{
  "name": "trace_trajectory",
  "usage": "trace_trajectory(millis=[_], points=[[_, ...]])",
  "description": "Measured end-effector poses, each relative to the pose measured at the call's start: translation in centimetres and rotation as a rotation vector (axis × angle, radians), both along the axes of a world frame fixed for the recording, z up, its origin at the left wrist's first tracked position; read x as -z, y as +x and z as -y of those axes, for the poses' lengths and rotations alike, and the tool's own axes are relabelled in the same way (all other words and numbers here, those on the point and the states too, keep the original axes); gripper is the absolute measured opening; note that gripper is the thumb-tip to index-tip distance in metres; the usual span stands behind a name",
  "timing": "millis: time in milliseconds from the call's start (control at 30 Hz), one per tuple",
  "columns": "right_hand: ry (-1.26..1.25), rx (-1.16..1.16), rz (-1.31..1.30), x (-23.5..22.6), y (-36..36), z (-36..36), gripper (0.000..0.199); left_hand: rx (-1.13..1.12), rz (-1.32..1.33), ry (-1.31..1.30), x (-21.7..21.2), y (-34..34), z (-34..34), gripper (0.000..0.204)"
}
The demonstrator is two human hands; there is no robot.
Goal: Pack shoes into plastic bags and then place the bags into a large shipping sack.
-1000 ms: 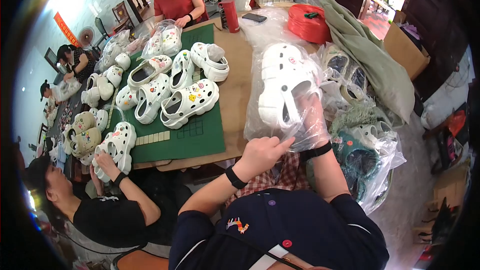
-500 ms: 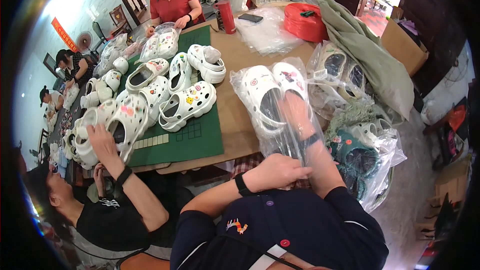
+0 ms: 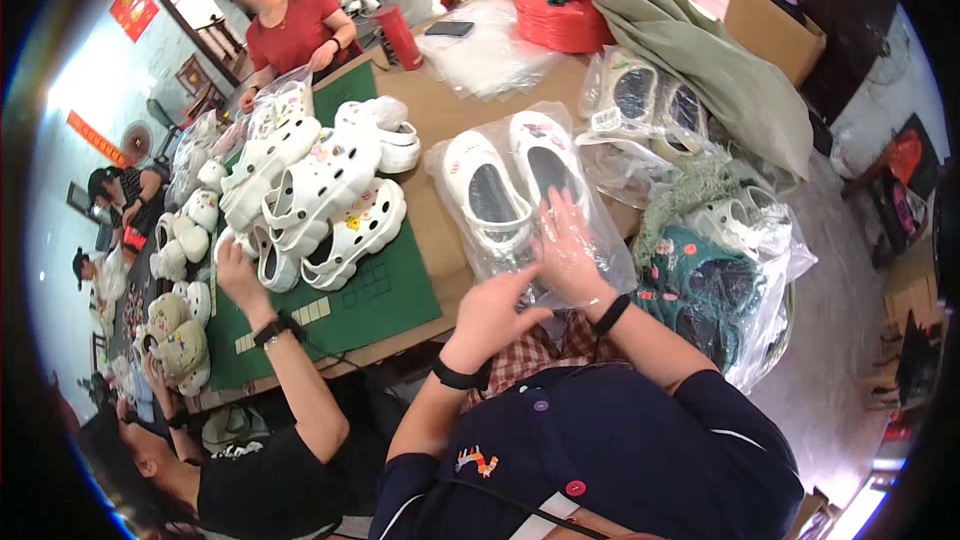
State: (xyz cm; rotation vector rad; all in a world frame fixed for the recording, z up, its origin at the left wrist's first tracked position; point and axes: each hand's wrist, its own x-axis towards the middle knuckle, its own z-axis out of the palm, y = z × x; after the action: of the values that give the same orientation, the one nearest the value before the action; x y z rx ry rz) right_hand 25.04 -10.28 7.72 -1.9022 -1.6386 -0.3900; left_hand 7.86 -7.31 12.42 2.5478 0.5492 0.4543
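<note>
A pair of white clogs (image 3: 478,156) with small charms lies in a clear plastic bag (image 3: 598,240) on the brown tabletop before me. My right hand (image 3: 570,248) is open and flat on the bag over the heel of the right clog, fingers spread. My left hand (image 3: 490,312) is open at the bag's near left corner, thumb apart from the fingers. Whether it pinches any plastic I cannot make out; it looks not to. Left of the bag, several loose white clogs (image 3: 330,175) are heaped on a green mat (image 3: 405,305).
A co-worker's hand (image 3: 242,275) reaches beside the clog heap from the left. Another person (image 3: 295,25) in red handles bagged clogs across the table. Bagged beige clogs (image 3: 632,92), bagged green clogs (image 3: 700,285), a red twine roll (image 3: 562,15) and clear bags (image 3: 490,45) lie around.
My right hand has come out of the bag and now lies on top of it. My left hand has let go of the bag's opening. The co-worker's clogs have moved onto the heap.
</note>
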Motion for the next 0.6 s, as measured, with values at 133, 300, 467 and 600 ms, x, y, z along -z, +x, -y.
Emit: trace_trajectory(millis=[133, 300, 467, 600], points=[[-0.138, -0.027, 0.124, 1.6, -1.5, 5.1, 0.05, -0.514, 0.386, -0.281, 1.1, -0.4, -1.9, 0.054], [-0.483, -0.419, -0.563, -8.8, 0.6, 9.3, 0.03, -0.616, 0.324, -0.294, 4.2, -1.1, -5.9, 0.072], [0.214, -0.055, -0.929, -12.9, 3.0, 5.7, 0.02, -0.686, 0.357, -0.42, 6.2, 0.2, -7.8, 0.085], [0.295, -0.051, -1.315, -12.0, 3.8, 4.9, 0.032, -0.697, 0.299, -0.483, 6.0, 2.4, -8.0, 0.093]])
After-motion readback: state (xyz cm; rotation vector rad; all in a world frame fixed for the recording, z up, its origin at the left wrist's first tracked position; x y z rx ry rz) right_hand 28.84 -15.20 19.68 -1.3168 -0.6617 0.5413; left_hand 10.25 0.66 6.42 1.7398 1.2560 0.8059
